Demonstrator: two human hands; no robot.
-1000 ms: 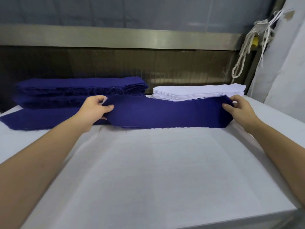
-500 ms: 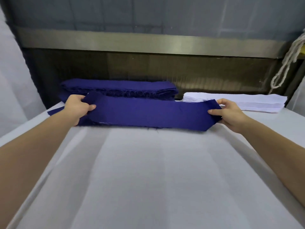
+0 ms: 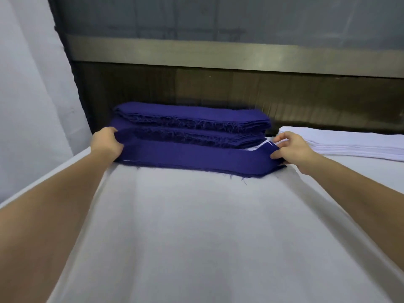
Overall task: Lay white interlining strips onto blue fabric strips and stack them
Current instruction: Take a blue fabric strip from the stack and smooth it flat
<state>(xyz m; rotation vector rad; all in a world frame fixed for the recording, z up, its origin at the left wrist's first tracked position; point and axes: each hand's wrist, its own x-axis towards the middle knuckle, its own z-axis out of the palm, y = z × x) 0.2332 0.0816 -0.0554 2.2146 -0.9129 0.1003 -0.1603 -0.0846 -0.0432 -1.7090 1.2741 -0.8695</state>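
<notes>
A blue fabric strip (image 3: 196, 156) lies stretched across the white table, just in front of a tall pile of blue strips (image 3: 192, 122). My left hand (image 3: 107, 142) grips its left end. My right hand (image 3: 290, 147) pinches its right end, where a sliver of white interlining (image 3: 267, 143) shows beneath the blue. A pile of white interlining strips (image 3: 349, 143) sits to the right of the blue pile.
The white cloth-covered table (image 3: 196, 237) spreads toward me. A dark panel with a metal bar (image 3: 218, 55) rises right behind the piles. A white wall (image 3: 28, 106) stands on the left.
Both hands carried the blue strip to the left and lowered it onto the table in front of the blue pile. The view swung left with it.
</notes>
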